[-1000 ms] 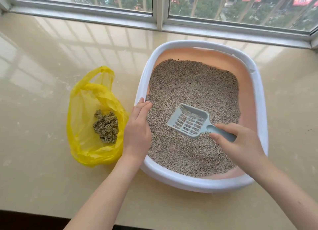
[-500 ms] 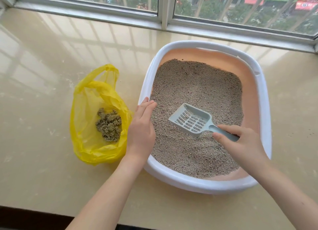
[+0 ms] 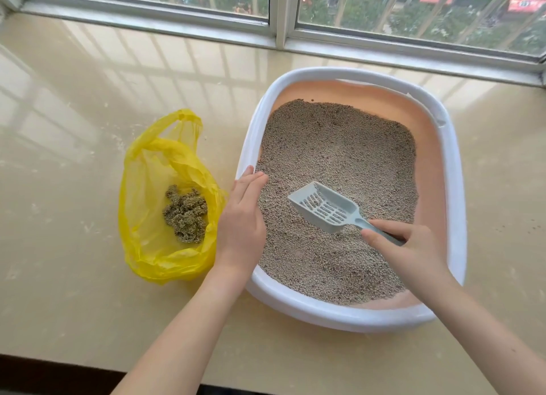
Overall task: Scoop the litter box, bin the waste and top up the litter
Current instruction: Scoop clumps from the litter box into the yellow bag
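Windowside, right hand [image 3: 413, 256] grips scoop [image 3: 325, 208]; left hand [image 3: 242, 217] steadies litter box [image 3: 455, 188].

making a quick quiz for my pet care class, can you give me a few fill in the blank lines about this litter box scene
1. The right hand holds the handle of the grey ____.
2. The clump of scooped waste lies inside the ____ plastic bag.
3. The left hand rests on the ____ of the litter box.
4. The bag lies on the ____ side of the litter box.

Missing words: scoop; yellow; rim; left
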`<state>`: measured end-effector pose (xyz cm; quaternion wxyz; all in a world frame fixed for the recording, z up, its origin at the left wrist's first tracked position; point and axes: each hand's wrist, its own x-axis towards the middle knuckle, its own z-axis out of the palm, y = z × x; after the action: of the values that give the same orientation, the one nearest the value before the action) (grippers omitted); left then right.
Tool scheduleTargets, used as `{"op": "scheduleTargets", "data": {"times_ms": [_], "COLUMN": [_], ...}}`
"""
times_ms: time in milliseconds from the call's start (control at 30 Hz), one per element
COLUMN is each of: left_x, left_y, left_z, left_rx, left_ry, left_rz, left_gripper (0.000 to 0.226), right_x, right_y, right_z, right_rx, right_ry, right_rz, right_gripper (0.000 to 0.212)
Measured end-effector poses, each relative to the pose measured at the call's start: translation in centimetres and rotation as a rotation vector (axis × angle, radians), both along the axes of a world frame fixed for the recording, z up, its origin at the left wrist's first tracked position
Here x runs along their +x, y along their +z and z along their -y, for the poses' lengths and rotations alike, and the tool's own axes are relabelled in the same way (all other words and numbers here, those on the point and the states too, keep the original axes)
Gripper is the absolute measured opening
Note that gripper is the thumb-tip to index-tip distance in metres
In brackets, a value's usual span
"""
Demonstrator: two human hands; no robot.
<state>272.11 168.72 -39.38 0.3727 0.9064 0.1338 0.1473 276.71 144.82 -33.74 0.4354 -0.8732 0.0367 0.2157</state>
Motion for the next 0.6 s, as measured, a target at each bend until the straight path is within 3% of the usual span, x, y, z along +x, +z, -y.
{"op": "scheduleTargets", "data": {"times_ms": [133,500,600], "left_x": [0.0,0.0,-0.2], "left_y": [0.1,0.9,0.5], "left_z": [0.0,0.1,0.0], "left_rx": [0.001,-0.019,0.074], "left_ry": [-0.003,0.013,0.008], "left_rz": [-0.007,0.019,-0.022], "left_gripper": [0.053,0.052,0.05], "right_x": [-0.7,0.8,1.0], "right_y": [0.5,5.6,6.4], "right_z": [-0.2,-6.4,-9.9], "right_rx": [-0.133,-0.115,-0.074], "right_ry": [0.058,0.244,0.357], "right_rz": [0.232,0.62,0.656], "right_gripper": [0.021,0.02,0.024]}}
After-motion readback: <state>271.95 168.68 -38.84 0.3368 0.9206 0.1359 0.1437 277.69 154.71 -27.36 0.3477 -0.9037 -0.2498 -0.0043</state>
